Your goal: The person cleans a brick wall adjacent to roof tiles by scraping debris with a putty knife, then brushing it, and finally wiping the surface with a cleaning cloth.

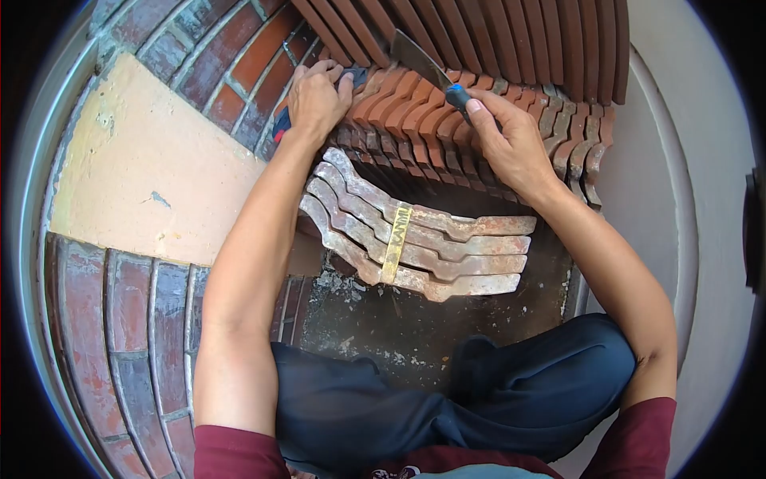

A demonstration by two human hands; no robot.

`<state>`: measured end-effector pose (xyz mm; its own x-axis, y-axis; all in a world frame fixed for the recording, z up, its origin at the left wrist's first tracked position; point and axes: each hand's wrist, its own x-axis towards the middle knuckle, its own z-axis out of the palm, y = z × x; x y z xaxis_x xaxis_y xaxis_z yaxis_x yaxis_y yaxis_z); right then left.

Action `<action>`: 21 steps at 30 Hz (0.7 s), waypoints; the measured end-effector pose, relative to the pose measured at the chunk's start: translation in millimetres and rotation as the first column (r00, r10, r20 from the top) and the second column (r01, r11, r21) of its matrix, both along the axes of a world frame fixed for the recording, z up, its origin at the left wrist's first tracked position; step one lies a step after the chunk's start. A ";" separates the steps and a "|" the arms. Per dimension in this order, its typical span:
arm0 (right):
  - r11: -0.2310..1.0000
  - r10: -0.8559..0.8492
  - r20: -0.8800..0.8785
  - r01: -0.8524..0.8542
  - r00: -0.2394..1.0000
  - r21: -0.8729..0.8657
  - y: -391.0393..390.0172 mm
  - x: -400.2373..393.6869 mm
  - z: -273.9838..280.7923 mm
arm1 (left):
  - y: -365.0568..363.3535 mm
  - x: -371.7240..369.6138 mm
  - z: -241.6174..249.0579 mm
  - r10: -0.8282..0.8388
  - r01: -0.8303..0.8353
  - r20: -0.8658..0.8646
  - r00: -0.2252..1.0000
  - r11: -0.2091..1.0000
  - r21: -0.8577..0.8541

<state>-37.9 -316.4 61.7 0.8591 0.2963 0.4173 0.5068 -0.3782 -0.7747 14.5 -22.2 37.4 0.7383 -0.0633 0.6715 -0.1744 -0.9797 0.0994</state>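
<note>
In the head view my right hand (515, 140) is closed round the black and blue handle of a putty knife (419, 60), its flat metal blade pointing up and left. The blade is over the row of roof tiles (415, 112) standing on edge. My left hand (317, 97) is at the left end of that row, fingers curled over a dark grey-blue thing (357, 77) I cannot make out. A dark piece with a red end (279, 128) shows beside its wrist. Closer to me lies a stack of several worn roof tiles (423, 239), bound with marked yellow tape (396, 243).
More reddish tiles (511, 40) stand upright behind the row. A brick wall (128, 319) with a cream plaster patch (152, 168) is at the left. A pale wall (654, 199) is at the right. Chips lie on the dark floor (383, 327) before my bent legs (479, 383).
</note>
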 end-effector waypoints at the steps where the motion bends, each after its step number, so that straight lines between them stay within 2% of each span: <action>1: 1.000 -0.001 0.023 0.000 1.000 0.026 0.2 1.6 -2.2 | 8.1 1.2 1.0 -0.069 0.069 0.029 0.997 0.998 -0.012; 4: 1.000 -0.008 -0.070 0.008 0.998 0.002 -0.4 3.3 -2.8 | 26.4 -12.4 7.6 -0.361 0.340 -0.066 0.930 0.916 -0.215; 5: 1.000 -0.012 -0.090 0.012 0.996 0.002 -0.1 3.6 -3.2 | 30.0 -17.4 9.4 -0.356 0.333 -0.100 0.929 0.923 -0.194; 7: 1.000 -0.022 -0.157 0.019 0.987 -0.018 1.0 2.9 -2.9 | 36.9 -26.8 10.7 -0.342 0.319 -0.170 0.924 0.936 -0.150; 8: 0.999 -0.025 -0.190 0.020 0.982 -0.028 2.3 2.2 -2.7 | 33.3 -29.6 6.6 -0.328 0.307 -0.094 0.940 0.933 -0.185; 11: 1.000 0.022 -0.190 -0.019 0.981 0.018 9.4 -0.1 -1.4 | 23.5 -23.8 3.0 -0.151 0.185 0.194 0.969 0.968 -0.172; 12: 0.999 0.038 -0.158 -0.033 0.987 0.032 14.5 -0.9 -0.8 | 23.5 -20.9 2.0 -0.055 0.095 0.187 0.981 0.973 -0.211; 15: 0.997 0.075 -0.027 -0.075 0.997 0.026 29.8 -2.5 0.6 | 18.5 -23.2 -10.7 0.029 -0.025 0.129 0.991 0.999 -0.034; 16: 0.997 0.083 0.037 -0.083 0.996 -0.002 34.3 -3.1 0.6 | 14.3 -26.6 -15.2 0.057 -0.055 0.083 0.995 0.998 -0.027; 19: 0.991 0.115 0.081 -0.109 0.990 -0.076 46.3 -7.0 5.7 | 12.4 -26.2 -22.8 0.086 -0.088 0.181 0.980 0.996 0.007; 21: 0.989 0.127 0.093 -0.118 0.988 -0.091 55.5 -9.7 6.7 | 15.8 -26.7 -25.5 0.051 -0.051 0.161 0.986 0.999 -0.006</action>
